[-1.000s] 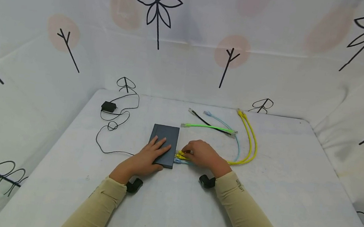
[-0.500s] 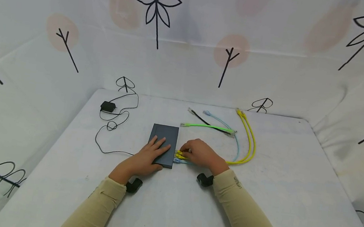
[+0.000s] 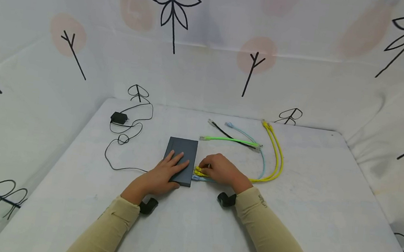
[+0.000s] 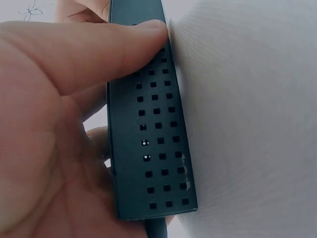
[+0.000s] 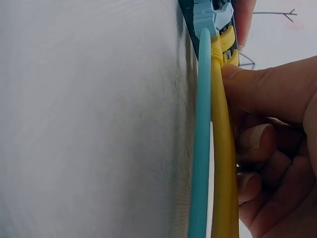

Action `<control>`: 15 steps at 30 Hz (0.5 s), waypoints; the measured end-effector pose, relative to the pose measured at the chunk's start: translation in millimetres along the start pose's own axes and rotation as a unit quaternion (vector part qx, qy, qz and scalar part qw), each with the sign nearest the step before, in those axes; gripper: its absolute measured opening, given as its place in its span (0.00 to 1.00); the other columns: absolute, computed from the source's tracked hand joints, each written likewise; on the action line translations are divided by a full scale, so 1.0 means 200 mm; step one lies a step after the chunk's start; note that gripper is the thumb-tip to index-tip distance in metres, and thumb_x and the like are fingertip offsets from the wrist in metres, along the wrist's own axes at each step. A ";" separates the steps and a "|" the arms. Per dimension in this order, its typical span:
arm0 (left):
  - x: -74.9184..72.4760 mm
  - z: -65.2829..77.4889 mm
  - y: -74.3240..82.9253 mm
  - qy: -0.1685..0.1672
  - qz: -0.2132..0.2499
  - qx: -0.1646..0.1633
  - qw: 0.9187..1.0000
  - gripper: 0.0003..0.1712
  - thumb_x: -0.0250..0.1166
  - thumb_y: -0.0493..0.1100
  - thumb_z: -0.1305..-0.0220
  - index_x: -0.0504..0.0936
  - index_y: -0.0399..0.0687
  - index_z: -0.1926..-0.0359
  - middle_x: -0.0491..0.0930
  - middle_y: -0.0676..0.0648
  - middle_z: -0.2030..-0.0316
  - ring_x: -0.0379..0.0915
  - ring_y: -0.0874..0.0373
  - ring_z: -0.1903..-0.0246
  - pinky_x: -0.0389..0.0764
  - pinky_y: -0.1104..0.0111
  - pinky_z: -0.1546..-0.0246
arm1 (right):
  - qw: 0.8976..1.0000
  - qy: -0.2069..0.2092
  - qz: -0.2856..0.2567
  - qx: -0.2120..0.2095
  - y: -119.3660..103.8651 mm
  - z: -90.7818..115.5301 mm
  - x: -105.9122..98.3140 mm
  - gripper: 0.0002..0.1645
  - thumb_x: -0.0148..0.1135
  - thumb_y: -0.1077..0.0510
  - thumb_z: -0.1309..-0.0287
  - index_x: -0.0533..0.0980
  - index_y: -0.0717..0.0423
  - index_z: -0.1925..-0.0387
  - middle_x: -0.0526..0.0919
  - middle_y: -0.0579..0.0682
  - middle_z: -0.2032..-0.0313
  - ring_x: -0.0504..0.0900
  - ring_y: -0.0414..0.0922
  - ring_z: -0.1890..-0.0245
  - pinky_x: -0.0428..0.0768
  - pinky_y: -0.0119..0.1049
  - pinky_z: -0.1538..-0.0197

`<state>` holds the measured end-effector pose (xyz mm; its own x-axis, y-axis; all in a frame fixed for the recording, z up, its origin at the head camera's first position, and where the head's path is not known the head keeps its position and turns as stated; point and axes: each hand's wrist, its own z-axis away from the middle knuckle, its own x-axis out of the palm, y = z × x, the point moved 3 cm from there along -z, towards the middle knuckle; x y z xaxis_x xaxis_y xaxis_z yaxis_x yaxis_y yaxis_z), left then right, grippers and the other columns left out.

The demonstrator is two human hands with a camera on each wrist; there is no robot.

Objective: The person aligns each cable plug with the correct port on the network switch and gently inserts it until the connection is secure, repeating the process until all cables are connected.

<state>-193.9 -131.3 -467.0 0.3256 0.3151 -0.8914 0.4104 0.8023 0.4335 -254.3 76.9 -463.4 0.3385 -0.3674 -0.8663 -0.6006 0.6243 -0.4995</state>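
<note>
A dark grey network switch (image 3: 185, 149) lies flat on the table. My left hand (image 3: 159, 175) rests spread on its top, fingers straight. The left wrist view shows the thumb (image 4: 133, 42) against the switch's vented side (image 4: 158, 139). At the switch's right edge my right hand (image 3: 224, 171) pinches a yellow network cable (image 3: 277, 155) close to its plug. In the right wrist view, a light blue plug (image 5: 205, 17) sits at the port side, beside yellow plugs (image 5: 227, 37). The right fingers partly hide the second yellow plug.
A black power adapter (image 3: 119, 118) with a thin looped cord (image 3: 118, 169) lies to the left. Behind the right hand are a green cable (image 3: 228, 140), a black cable (image 3: 220, 128) crossing under it, and the light blue cable's far plug (image 3: 229, 124). Patterned cloth surrounds the white table (image 3: 190, 232).
The whole view shifts very slightly. Both hands stay in place, the left on the switch, the right at the yellow plug.
</note>
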 end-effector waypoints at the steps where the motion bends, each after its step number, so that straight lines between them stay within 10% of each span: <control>1: 0.00 0.00 0.00 0.000 0.001 0.001 1.000 0.42 0.62 0.50 0.33 0.52 0.59 0.24 0.40 0.47 0.22 0.25 0.42 0.24 0.47 0.43 0.28 | 1.000 -0.001 0.002 0.000 0.00 0.00 0.00 0.12 0.59 0.58 0.35 0.84 0.54 0.54 0.86 0.49 0.54 0.84 0.44 0.54 0.81 0.40 0.50; 15: 0.00 0.01 0.00 0.000 -0.001 0.004 1.000 0.41 0.61 0.50 0.33 0.52 0.59 0.24 0.40 0.46 0.22 0.25 0.41 0.24 0.48 0.43 0.28 | 1.000 -0.014 -0.001 0.004 -0.03 -0.02 0.00 0.12 0.59 0.60 0.35 0.84 0.55 0.54 0.86 0.50 0.55 0.83 0.45 0.54 0.80 0.42 0.50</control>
<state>-193.0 -131.7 -466.1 0.3252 0.3143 -0.8919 0.4170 0.7989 0.4335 -254.2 70.4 -460.6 0.3602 -0.3494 -0.8650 -0.5938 0.6293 -0.5015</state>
